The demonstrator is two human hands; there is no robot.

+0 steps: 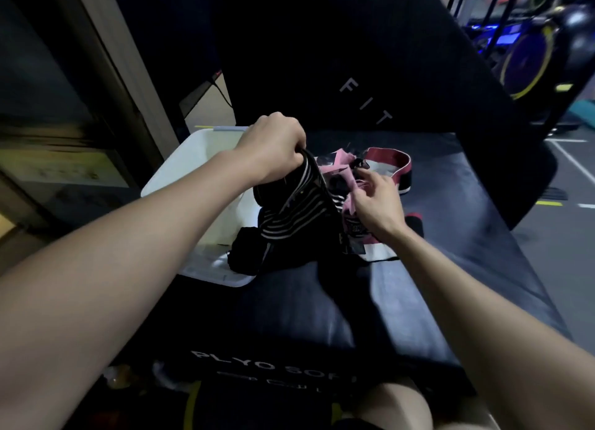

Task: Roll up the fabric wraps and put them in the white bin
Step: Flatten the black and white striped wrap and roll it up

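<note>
Blk/white striped wrap (291, 204), pink wraps (349, 201), white bin (193, 159).

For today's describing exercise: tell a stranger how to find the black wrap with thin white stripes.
Start at the big black padded box and the white bin at its left edge. A heap of wraps lies just right of the bin. The black wrap with thin white stripes is the one the left hand lifts; unlike the pink wrap and the red-edged band, it is dark with pale lines along its length.
</note>
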